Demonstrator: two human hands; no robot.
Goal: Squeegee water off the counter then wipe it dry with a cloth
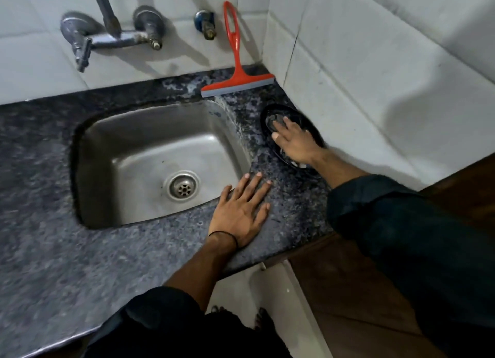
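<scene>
A red squeegee (235, 60) leans against the tiled back wall, its grey blade resting on the dark speckled counter (292, 207) behind the sink's right corner. My left hand (242, 210) lies flat on the counter with fingers spread, just right of the steel sink (150, 159), holding nothing. My right hand (293, 140) reaches into a black oval dish (270, 114) by the right wall, fingers on a dark grey item inside it; what that item is I cannot tell. No cloth is clearly visible.
A wall-mounted metal tap (107, 33) hangs over the sink, with a smaller tap (206, 23) to its right. White tiled walls meet at the corner behind the dish. A brown wooden surface (466, 194) lies at the right, below the counter edge.
</scene>
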